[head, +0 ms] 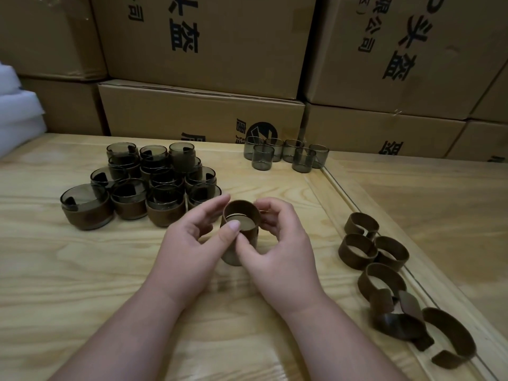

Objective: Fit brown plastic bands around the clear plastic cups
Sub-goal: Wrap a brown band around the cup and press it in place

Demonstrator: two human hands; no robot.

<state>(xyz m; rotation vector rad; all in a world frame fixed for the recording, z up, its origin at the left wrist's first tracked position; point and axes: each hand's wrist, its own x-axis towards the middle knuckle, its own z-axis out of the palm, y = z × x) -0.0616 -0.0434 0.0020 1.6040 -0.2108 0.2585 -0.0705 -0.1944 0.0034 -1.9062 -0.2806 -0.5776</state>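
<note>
Hands at centre frame: a clear cup (238, 244) with its brown band (242, 213) is pinched by the left hand (189, 243) and the right hand (277, 243). The band is best kept level and pressed down evenly.

"头盔" on cardboard boxes (206, 45)

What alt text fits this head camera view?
Two hands, left hand and right hand, hold a cup with a brown band over a wooden table. Banded cups sit left, bare cups behind, loose bands right.
</note>
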